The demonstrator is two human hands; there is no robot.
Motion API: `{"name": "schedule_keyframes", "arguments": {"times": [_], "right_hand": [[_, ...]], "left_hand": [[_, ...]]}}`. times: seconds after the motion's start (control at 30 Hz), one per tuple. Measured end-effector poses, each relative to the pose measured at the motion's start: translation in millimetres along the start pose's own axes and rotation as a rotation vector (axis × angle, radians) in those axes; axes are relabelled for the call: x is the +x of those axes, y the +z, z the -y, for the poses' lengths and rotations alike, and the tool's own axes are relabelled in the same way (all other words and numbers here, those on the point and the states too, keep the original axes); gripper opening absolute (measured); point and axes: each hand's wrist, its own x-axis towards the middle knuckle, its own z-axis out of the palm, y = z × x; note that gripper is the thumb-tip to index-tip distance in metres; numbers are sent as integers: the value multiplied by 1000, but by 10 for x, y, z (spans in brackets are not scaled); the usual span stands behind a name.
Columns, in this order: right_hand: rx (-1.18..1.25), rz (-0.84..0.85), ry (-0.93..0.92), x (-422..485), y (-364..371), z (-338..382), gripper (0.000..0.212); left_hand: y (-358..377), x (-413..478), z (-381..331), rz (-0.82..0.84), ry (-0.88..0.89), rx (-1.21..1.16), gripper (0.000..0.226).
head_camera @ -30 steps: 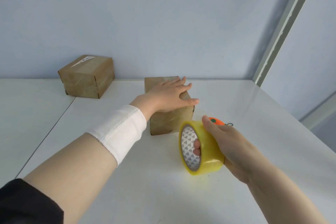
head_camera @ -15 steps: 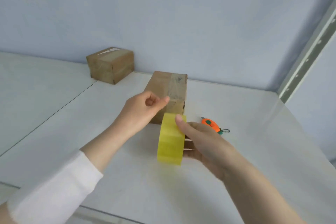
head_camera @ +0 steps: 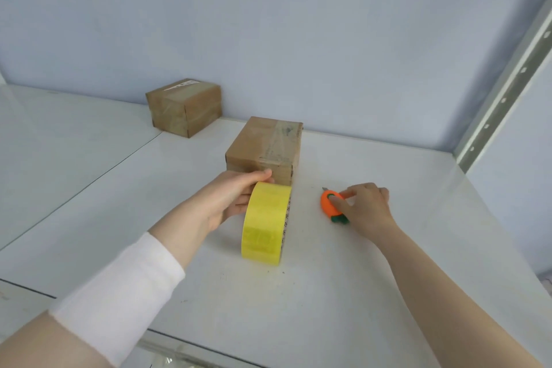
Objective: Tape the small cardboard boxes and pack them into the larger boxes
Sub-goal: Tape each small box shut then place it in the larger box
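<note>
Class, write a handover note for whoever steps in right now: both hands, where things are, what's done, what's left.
Left hand grips the yellow tape roll, standing on edge by the near box. Right hand pinches the orange cutter on the table, blade tip out. Far box sits by the wall. Both boxes show tape. Left: probably cut the tape, pack both; no larger box in view.

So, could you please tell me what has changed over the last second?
The tape roll passed from the right hand to the left hand, which now holds it on edge. The right hand moved right to pinch the orange cutter. The nearer box and far box stayed put.
</note>
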Motion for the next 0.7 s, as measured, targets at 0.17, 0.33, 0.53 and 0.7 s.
{"name": "schedule_keyframes", "arguments": {"times": [0.17, 0.33, 0.53, 0.7], "right_hand": [[431, -55, 30, -149, -75, 100, 19], [753, -96, -145, -332, -256, 341, 21], [696, -131, -363, -443, -345, 618, 24], [511, -171, -420, -438, -299, 767, 15]], "left_hand": [[-12, 23, 13, 35, 30, -23, 20], [-38, 36, 5, 57, 37, -33, 18], [-45, 56, 13, 75, 64, -72, 13], [-62, 60, 10, 85, 93, -103, 12]]}}
